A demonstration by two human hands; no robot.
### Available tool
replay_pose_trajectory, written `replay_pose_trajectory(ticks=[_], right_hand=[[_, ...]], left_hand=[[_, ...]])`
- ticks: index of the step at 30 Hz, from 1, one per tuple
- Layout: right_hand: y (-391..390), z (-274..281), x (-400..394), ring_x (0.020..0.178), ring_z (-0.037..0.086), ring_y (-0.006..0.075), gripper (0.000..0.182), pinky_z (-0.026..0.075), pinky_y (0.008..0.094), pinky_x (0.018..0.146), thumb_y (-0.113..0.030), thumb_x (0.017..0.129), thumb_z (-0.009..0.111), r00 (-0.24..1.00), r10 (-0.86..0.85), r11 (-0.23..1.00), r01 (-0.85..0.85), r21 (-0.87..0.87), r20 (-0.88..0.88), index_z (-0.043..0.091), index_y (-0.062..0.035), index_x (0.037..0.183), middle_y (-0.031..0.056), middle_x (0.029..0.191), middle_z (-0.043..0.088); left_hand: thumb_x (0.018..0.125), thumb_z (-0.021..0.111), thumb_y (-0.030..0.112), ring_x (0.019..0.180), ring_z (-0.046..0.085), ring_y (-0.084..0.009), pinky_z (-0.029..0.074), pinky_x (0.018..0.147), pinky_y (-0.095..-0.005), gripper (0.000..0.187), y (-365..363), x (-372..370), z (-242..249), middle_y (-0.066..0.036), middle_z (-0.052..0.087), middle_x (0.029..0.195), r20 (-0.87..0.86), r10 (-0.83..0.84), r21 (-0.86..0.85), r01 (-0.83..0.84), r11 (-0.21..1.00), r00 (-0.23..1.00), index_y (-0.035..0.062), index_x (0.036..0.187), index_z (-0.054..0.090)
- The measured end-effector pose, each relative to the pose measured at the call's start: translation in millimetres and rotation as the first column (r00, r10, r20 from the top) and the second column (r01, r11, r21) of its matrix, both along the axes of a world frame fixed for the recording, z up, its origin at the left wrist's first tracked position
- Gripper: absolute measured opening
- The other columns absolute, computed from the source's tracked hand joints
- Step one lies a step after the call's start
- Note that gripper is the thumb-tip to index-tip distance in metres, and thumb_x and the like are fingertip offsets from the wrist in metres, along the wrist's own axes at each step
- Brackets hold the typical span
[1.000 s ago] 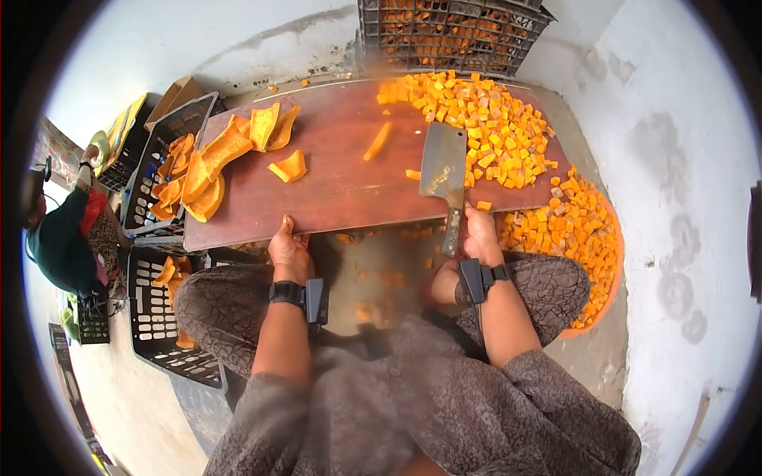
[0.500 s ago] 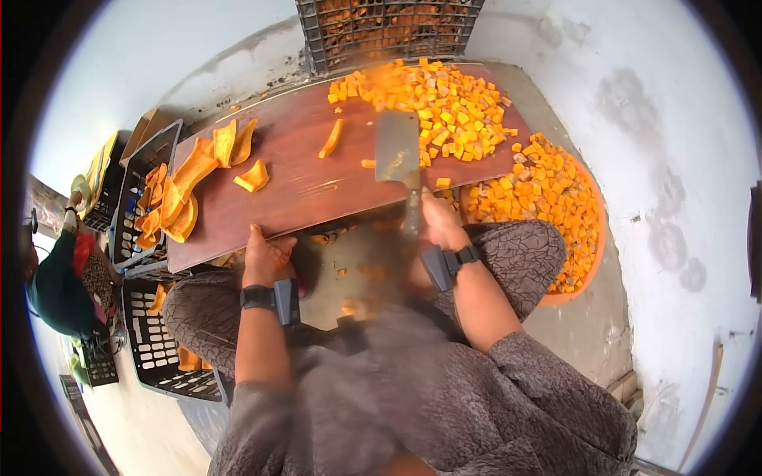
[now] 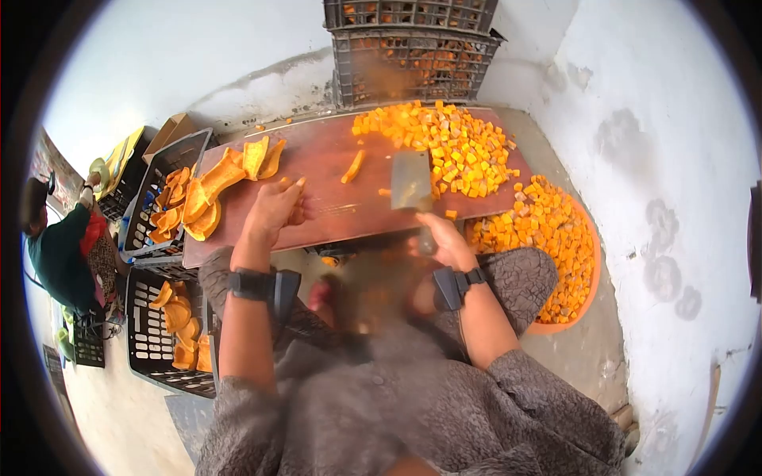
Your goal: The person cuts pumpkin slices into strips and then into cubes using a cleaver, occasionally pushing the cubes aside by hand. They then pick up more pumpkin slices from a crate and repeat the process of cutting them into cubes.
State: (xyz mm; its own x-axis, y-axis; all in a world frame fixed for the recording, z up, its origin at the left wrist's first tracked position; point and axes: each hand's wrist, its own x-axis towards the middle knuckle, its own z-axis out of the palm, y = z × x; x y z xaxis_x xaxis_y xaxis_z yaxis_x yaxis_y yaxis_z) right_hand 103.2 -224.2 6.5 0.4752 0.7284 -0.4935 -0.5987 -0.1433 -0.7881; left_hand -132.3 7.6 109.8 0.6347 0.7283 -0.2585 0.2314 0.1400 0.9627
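Note:
My right hand (image 3: 446,240) grips the handle of a cleaver (image 3: 411,181), whose blade lies flat on the brown cutting board (image 3: 333,216) beside a heap of orange pumpkin cubes (image 3: 452,147). My left hand (image 3: 274,208) is spread over the board's left middle, on top of a small pumpkin wedge of which only orange tips show at the fingertips. Whether it grips the wedge is hidden. A pumpkin strip (image 3: 353,166) lies between the hands. Peeled pumpkin slices (image 3: 230,170) are piled at the board's left end.
An orange basin (image 3: 594,274) full of cubes sits at the right of my knee. Black crates with pumpkin slices (image 3: 163,186) (image 3: 163,337) stand on the left, stacked crates (image 3: 413,51) at the back. Another person (image 3: 63,246) crouches far left. A white wall runs along the right.
My left hand has left the board's near edge and come down onto the small wedge. The cleaver stays flat on the board in my right hand. The view shifted.

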Motion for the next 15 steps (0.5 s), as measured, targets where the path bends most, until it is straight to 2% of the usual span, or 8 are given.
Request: replay_pose_trajectory(ticks=[3,4,5,7,9,11,13,15], right_hand=[[0,-1,2,0.057,0.063,0.0214,0.027,0.054,0.0376,0.047,-0.028,0.091,0.063,0.998,-0.070,0.989,0.070,-0.128,0.008,0.054,-0.0037,0.100,0.0109,0.078,0.060],[-3,7,-3,0.050,0.060,0.0199,0.027,0.051,0.0353,0.043,-0.029,0.091,0.063,0.994,-0.073,0.991,0.081,-0.108,0.079,0.055,-0.0035,0.089,0.0101,0.067,0.059],[-4,10,-8,0.050,0.060,0.0199,0.027,0.051,0.0353,0.043,-0.029,0.091,0.063,0.994,-0.068,0.991,0.078,-0.112,0.086,0.055,-0.0035,0.089,0.0101,0.067,0.059],[-4,16,-17,0.045,0.057,0.0188,0.028,0.049,0.0345,0.040,-0.030,0.091,0.063,0.954,-0.163,0.977,0.192,-0.093,0.252,0.056,-0.0040,0.083,0.0094,0.061,0.058],[-1,26,-18,0.042,0.055,0.0179,0.030,0.047,0.0330,0.037,-0.031,0.092,0.062,0.936,-0.186,0.971,0.221,-0.089,0.299,0.056,-0.0042,0.081,0.0085,0.059,0.057],[-1,41,-16,0.042,0.055,0.0170,0.028,0.047,0.0321,0.037,-0.030,0.093,0.061,0.851,-0.268,0.961,0.270,0.062,0.451,0.056,-0.0038,0.085,0.0079,0.060,0.057],[0,72,-16,0.045,0.057,0.0161,0.023,0.048,0.0293,0.041,-0.025,0.095,0.057,0.759,-0.324,0.946,0.264,0.188,0.565,0.055,-0.0023,0.094,0.0078,0.066,0.059],[7,110,-21,0.051,0.059,0.0160,0.020,0.048,0.0268,0.049,-0.019,0.093,0.058,0.659,-0.408,0.913,0.280,0.298,0.631,0.054,-0.0005,0.089,0.0074,0.067,0.059]], left_hand=[[0.099,0.058,0.030,0.058,0.062,-0.0144,0.048,0.050,-0.0256,0.031,12,16,25,-0.006,0.060,0.071,0.098,-0.030,0.006,0.029,1.000,0.995,0.0004,0.090,0.061],[0.099,0.057,0.029,0.057,0.061,-0.0136,0.048,0.050,-0.0248,0.029,20,20,28,-0.005,0.061,0.072,0.069,-0.038,0.076,0.032,0.997,0.997,0.0007,0.091,0.061],[0.099,0.057,0.028,0.055,0.060,-0.0128,0.048,0.049,-0.0241,0.028,28,25,31,-0.005,0.061,0.072,0.039,-0.047,0.148,0.041,0.988,0.998,0.0010,0.093,0.062],[0.099,0.057,0.026,0.054,0.058,-0.0113,0.046,0.047,-0.0232,0.027,35,33,41,-0.004,0.061,0.073,0.011,-0.004,0.156,0.003,0.988,1.000,0.0000,0.095,0.063],[0.099,0.056,0.025,0.054,0.058,-0.0102,0.046,0.046,-0.0228,0.027,46,36,45,-0.005,0.061,0.073,0.170,0.034,0.125,-0.056,0.991,0.985,-0.0006,0.094,0.065],[0.099,0.057,0.023,0.054,0.058,-0.0097,0.046,0.047,-0.0218,0.027,70,37,38,-0.004,0.061,0.073,0.223,-0.006,0.099,-0.017,0.995,0.975,-0.0012,0.094,0.066],[0.098,0.058,0.026,0.058,0.058,-0.0100,0.048,0.052,-0.0214,0.029,86,42,39,-0.005,0.062,0.076,0.143,0.010,0.161,-0.034,0.986,0.990,-0.0014,0.096,0.066],[0.098,0.058,0.028,0.061,0.059,-0.0106,0.048,0.054,-0.0213,0.031,97,53,43,-0.006,0.063,0.078,0.155,0.050,0.169,-0.076,0.983,0.987,-0.0017,0.098,0.067]])
